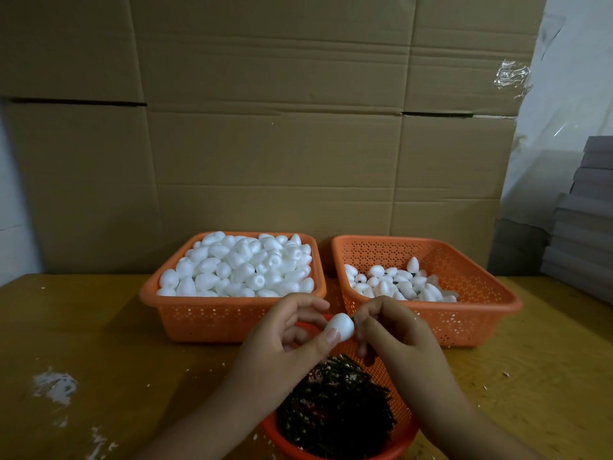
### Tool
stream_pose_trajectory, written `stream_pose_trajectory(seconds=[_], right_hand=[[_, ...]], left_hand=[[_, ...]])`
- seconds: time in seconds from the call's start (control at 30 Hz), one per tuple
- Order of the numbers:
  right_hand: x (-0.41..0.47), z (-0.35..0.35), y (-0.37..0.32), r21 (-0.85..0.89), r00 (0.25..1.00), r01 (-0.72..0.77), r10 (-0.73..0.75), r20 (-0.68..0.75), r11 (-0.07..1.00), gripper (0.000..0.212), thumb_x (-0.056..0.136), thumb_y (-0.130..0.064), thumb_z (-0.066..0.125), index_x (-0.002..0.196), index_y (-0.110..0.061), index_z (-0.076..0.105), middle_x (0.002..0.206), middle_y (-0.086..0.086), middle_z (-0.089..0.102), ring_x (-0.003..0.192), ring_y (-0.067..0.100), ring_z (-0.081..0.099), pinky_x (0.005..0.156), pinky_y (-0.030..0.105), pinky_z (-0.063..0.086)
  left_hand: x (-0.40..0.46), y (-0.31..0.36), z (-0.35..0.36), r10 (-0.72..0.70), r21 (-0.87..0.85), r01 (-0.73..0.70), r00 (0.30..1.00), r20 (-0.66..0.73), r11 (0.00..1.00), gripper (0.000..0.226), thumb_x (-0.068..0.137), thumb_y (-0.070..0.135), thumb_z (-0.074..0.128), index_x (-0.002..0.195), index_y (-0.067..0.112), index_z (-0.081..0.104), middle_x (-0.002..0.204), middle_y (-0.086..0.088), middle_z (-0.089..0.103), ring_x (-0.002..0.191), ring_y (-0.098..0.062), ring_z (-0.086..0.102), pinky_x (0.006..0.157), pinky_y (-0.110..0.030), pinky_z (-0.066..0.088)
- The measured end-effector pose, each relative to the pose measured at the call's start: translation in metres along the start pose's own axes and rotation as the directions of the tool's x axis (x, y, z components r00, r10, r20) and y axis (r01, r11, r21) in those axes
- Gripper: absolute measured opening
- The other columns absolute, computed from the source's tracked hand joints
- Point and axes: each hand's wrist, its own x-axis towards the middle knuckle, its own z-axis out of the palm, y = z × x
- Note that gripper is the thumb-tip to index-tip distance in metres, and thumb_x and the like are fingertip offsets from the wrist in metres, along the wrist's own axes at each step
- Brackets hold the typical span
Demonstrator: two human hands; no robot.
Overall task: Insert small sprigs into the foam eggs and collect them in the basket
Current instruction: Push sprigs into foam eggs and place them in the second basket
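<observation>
Nearest, a round orange bowl (391,390) of dark sprigs (335,416) is seen under the wrists. Just above it, a white foam egg (340,325) is pinched by the left hand (288,340) — long axis roughly sideways, one end turned toward the right hand (391,330), which touches it. The right fingers are curled as if around a sprig; none can be made out. Beyond, the basket (431,313) of finished eggs sits nearer the right hand, beside a full basket (212,313) of plain eggs.
</observation>
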Motion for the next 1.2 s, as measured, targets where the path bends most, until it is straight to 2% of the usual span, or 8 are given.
stream_pose_trajectory(seconds=[0.13, 0.27, 0.4, 0.67, 0.8, 1.0, 1.07, 1.2], right_hand=[[0.0002, -0.0007, 0.0017, 0.0, 1.0, -0.011, 0.011, -0.021, 1.0, 0.018, 0.091, -0.009, 0.056, 0.075, -0.004, 0.061, 0.057, 0.004, 0.055, 0.057, 0.013, 0.052, 0.058, 0.027, 0.042], [0.0015, -0.0011, 0.0039, 0.007, 1.0, 0.005, -0.005, -0.031, 1.0, 0.019, 0.092, -0.009, 0.057, 0.075, 0.0, 0.06, 0.057, 0.004, 0.056, 0.056, 0.013, 0.053, 0.058, 0.026, 0.044], [0.0019, -0.0016, 0.0048, 0.009, 0.999, 0.014, -0.013, -0.036, 1.0, 0.022, 0.091, -0.01, 0.058, 0.073, 0.001, 0.06, 0.055, 0.002, 0.057, 0.055, 0.012, 0.054, 0.057, 0.023, 0.045], [0.001, -0.0011, 0.0025, -0.024, 0.998, 0.03, -0.031, -0.057, 0.999, 0.043, 0.093, -0.014, 0.057, 0.05, -0.019, 0.056, 0.05, 0.006, 0.055, 0.052, 0.011, 0.051, 0.056, 0.022, 0.043], [0.0019, -0.0005, 0.0029, -0.038, 0.997, 0.039, -0.041, -0.059, 0.999, 0.044, 0.093, -0.015, 0.057, 0.049, -0.014, 0.055, 0.049, 0.006, 0.055, 0.052, 0.013, 0.051, 0.058, 0.024, 0.043], [0.0008, 0.0004, 0.0003, -0.022, 0.998, 0.058, -0.058, -0.01, 0.998, 0.04, 0.083, -0.039, 0.054, 0.062, -0.005, 0.061, 0.053, 0.006, 0.057, 0.054, 0.014, 0.053, 0.058, 0.025, 0.044], [0.0007, 0.001, -0.0003, 0.012, 0.998, 0.057, -0.057, 0.002, 0.998, 0.035, 0.084, -0.036, 0.054, 0.066, -0.008, 0.064, 0.056, 0.003, 0.058, 0.056, 0.012, 0.055, 0.057, 0.022, 0.044], [-0.0002, 0.0012, 0.0001, -0.031, 0.991, 0.131, -0.131, 0.017, 0.991, 0.031, 0.095, -0.015, 0.056, 0.066, -0.019, 0.067, 0.068, -0.002, 0.064, 0.068, 0.006, 0.059, 0.066, 0.017, 0.044]], left_hand=[[0.0006, 0.0004, 0.0, -0.01, 0.011, 0.01, 1.0, 0.026, 1.0, 0.048, 0.065, 0.052, 0.073, 0.108, 0.036, 0.062, 0.101, 0.009, 0.071, 0.079, -0.015, 0.069, 0.072, -0.027, 0.056], [-0.0002, 0.0001, -0.0009, -0.016, 0.034, 0.014, 0.999, 0.049, 0.999, 0.041, 0.071, 0.038, 0.077, 0.109, 0.036, 0.062, 0.102, 0.013, 0.07, 0.079, -0.009, 0.068, 0.067, -0.016, 0.05], [-0.0006, 0.0014, -0.0005, -0.004, 0.054, 0.0, 0.998, 0.061, 0.999, 0.033, 0.071, 0.032, 0.076, 0.1, 0.044, 0.064, 0.103, 0.014, 0.069, 0.077, -0.004, 0.066, 0.063, -0.013, 0.047], [-0.0001, -0.0005, 0.0003, 0.011, 0.045, -0.013, 0.999, 0.054, 0.999, 0.034, 0.071, 0.03, 0.076, 0.099, 0.046, 0.064, 0.104, 0.01, 0.069, 0.078, -0.005, 0.066, 0.063, -0.014, 0.046], [-0.0006, -0.0004, -0.0003, 0.018, 0.058, -0.022, 0.998, 0.068, 0.998, 0.032, 0.072, 0.03, 0.075, 0.099, 0.044, 0.064, 0.105, 0.01, 0.069, 0.081, -0.008, 0.068, 0.065, -0.017, 0.05], [0.0007, -0.0026, 0.0004, 0.018, 0.049, -0.021, 0.997, 0.071, 0.999, 0.022, 0.074, 0.04, 0.073, 0.095, 0.042, 0.067, 0.099, 0.007, 0.071, 0.079, -0.011, 0.068, 0.066, -0.021, 0.052], [0.0018, -0.004, 0.0003, 0.018, 0.051, -0.021, 0.998, 0.063, 0.998, 0.026, 0.071, 0.048, 0.071, 0.096, 0.043, 0.067, 0.099, 0.007, 0.071, 0.079, -0.01, 0.068, 0.068, -0.023, 0.052], [0.0027, -0.0069, -0.0002, 0.018, 0.068, -0.021, 0.998, 0.055, 0.997, 0.03, 0.069, 0.052, 0.07, 0.097, 0.044, 0.066, 0.1, 0.009, 0.071, 0.083, -0.008, 0.069, 0.072, -0.025, 0.052]])
